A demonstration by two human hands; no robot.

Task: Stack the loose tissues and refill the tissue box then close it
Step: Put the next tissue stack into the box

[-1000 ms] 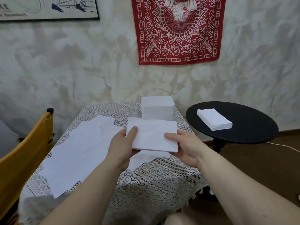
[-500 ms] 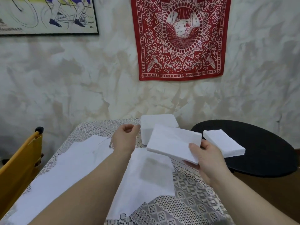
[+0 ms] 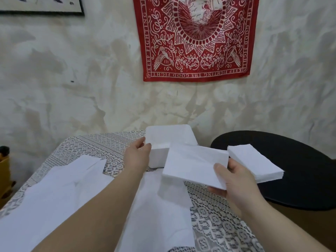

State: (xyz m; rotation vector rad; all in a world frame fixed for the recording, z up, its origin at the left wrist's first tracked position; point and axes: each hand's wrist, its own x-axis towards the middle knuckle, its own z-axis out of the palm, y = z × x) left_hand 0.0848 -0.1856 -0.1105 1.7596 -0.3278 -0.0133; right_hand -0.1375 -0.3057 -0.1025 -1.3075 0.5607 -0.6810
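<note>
While my right hand (image 3: 234, 180) pinches the tissue stack (image 3: 195, 166) above the table, thumb on top, my left hand (image 3: 138, 153) cups the white tissue box (image 3: 163, 140), seemingly touching its side.
</note>
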